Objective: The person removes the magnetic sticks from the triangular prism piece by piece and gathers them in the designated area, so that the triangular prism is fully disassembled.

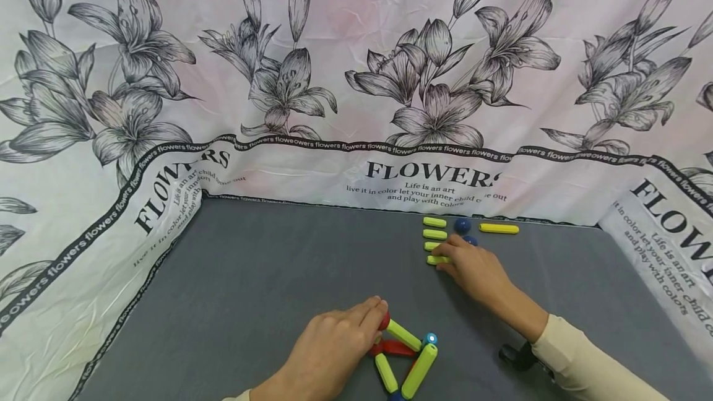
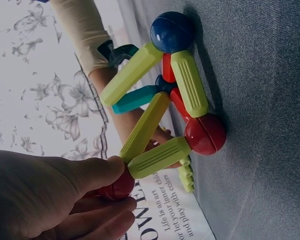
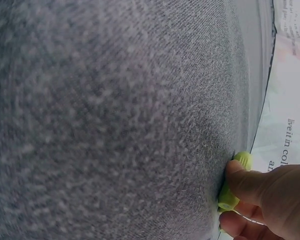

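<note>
My left hand [image 1: 334,342] grips a red ball [image 2: 119,187] at the upper corner of a frame of magnetic sticks and balls. From that ball, a light green stick [image 2: 160,157] runs to another red ball [image 2: 206,134] on the cloth. Other parts of the frame are a blue ball [image 2: 172,32], a teal stick [image 2: 135,99] and short red sticks. Farther back, my right hand [image 1: 479,268] pinches a light green stick [image 3: 229,199] between thumb and fingers, at the near end of a row of similar sticks.
The other green sticks [image 1: 434,222] lie in a column beside blue balls [image 1: 462,226], one partly behind my right hand. A yellow stick [image 1: 499,228] lies to their right. Flower-printed fabric [image 1: 312,172] rises at the back and sides of the grey cloth [image 1: 250,265].
</note>
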Action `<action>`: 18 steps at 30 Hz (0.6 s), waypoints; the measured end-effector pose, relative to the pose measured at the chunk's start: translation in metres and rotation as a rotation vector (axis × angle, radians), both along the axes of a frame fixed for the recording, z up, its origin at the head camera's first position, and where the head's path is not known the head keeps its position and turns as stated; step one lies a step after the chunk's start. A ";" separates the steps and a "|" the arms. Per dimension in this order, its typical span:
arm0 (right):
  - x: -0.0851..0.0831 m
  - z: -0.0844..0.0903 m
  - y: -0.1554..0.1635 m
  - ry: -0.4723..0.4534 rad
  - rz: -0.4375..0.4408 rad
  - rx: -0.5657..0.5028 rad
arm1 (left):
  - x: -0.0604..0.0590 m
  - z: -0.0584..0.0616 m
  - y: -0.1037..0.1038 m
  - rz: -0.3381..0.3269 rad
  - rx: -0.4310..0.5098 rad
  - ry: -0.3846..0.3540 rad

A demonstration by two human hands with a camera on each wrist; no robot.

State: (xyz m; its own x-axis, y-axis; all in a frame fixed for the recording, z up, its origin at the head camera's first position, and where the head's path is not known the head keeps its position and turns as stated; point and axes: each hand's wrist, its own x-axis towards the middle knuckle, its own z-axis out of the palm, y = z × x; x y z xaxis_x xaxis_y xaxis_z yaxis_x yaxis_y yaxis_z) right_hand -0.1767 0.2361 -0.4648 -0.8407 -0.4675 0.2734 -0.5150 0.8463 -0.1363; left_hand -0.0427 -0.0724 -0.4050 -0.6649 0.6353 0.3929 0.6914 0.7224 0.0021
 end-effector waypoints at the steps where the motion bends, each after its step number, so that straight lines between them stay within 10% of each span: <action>1: 0.000 0.000 0.000 0.002 0.000 0.001 | 0.000 0.000 0.000 -0.001 -0.002 -0.001; 18: 0.009 0.007 0.002 0.018 -0.013 0.014 | -0.001 0.001 0.000 0.001 0.027 -0.049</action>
